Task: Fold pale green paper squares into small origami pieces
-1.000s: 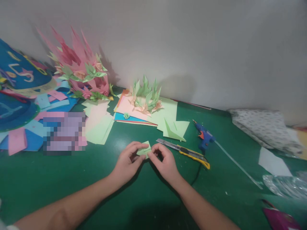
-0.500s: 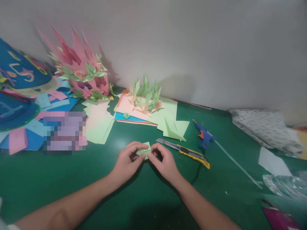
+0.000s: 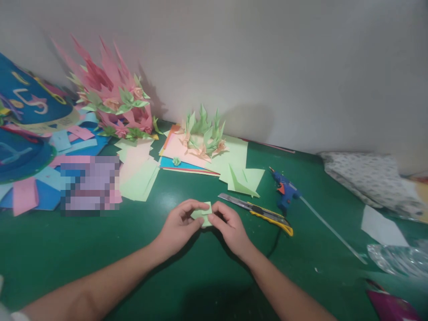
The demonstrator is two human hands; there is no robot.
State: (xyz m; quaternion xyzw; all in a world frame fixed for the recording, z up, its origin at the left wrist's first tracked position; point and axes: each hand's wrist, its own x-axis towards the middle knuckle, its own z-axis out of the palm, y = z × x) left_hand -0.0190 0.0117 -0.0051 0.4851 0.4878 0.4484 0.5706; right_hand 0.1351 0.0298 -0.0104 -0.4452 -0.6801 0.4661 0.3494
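Note:
A small folded piece of light green paper [image 3: 206,219] is held between both hands above the green table [image 3: 187,281]. My left hand [image 3: 182,225] pinches its left side, thumb in front and fingers behind. On the right side, my right hand [image 3: 229,225] grips the paper with thumb and curled fingers. Part of the paper is hidden by the fingertips. Just beyond my right hand lies a yellow utility knife [image 3: 257,212] with its blade out. A blue hot glue gun [image 3: 285,191] with a long glue stick rests farther right.
Cut green sheets [image 3: 247,180] lie behind the knife. A green paper crown [image 3: 203,136] sits on stacked coloured paper, with a taller pink paper crown [image 3: 113,98] to its left. Blue party hats [image 3: 36,100] stand far left. A patterned cloth [image 3: 364,178] and clear plastic [image 3: 397,258] lie right.
The green paper has turned slightly in my fingers, and my right hand's fingertips have shifted a little along its edge. Everything else stays in place.

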